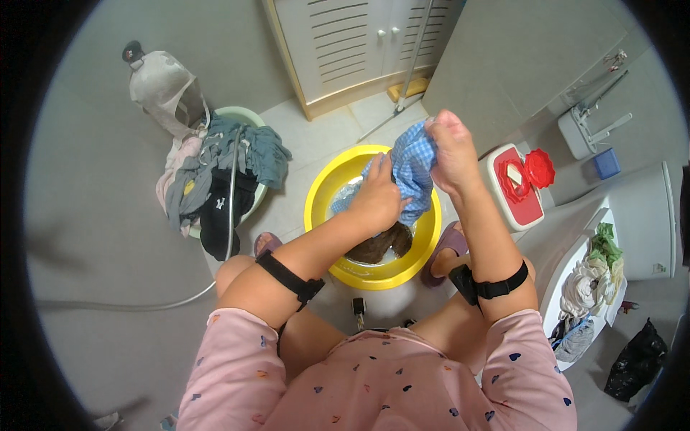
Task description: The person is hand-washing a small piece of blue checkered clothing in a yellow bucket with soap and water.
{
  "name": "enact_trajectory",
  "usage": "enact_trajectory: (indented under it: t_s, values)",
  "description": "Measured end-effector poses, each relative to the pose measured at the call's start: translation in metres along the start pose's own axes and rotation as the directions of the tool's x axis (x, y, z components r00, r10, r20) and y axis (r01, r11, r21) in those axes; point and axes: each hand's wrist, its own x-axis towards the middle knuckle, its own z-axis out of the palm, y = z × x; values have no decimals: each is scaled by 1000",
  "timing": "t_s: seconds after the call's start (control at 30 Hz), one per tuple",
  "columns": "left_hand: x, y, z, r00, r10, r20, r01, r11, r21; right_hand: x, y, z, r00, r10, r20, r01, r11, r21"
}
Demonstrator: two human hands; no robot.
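A blue checked cloth [414, 161] hangs from my right hand [452, 151], whose fingers are closed around its upper end. Lower down, my left hand [380, 199] presses against the cloth with its fingers spread over it; whether it grips any fold is hard to see. Both hands are above a yellow basin [318, 202] on the floor between my feet. Inside the basin, a dark brown cloth [372, 249] lies wet in shallow water. More light blue checked fabric [345, 198] shows in the basin beyond my left forearm.
At left, a pale green tub [237, 113] overflows with clothes, crossed by a shower hose [233, 188]. A red and white box [517, 188] holds soap [513, 174] at right. Laundry [585, 291] rests on the toilet [641, 215]. A floor squeegee [401, 102] leans by the cabinet [345, 48].
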Motion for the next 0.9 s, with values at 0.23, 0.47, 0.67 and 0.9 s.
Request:
enact_trajectory:
  t_s: [0.23, 0.47, 0.67, 0.9]
  values:
    - [12, -13, -25, 999, -24, -25, 19, 978, -206, 1, -21, -20, 992, -110, -65, 95, 975, -199]
    - [15, -39, -46, 993, -38, -107, -8, 915, -404, -7, -34, -28, 996, -89, -17, 78, 943, -324]
    - [18, -52, -47, 954, -287, 90, 209, 415, -885, -8, -31, -23, 994, -84, -75, 61, 960, -272]
    - [21, -44, -26, 949, -314, -33, 257, 828, -498, -19, -2, 3, 997, -66, 34, 74, 835, -546]
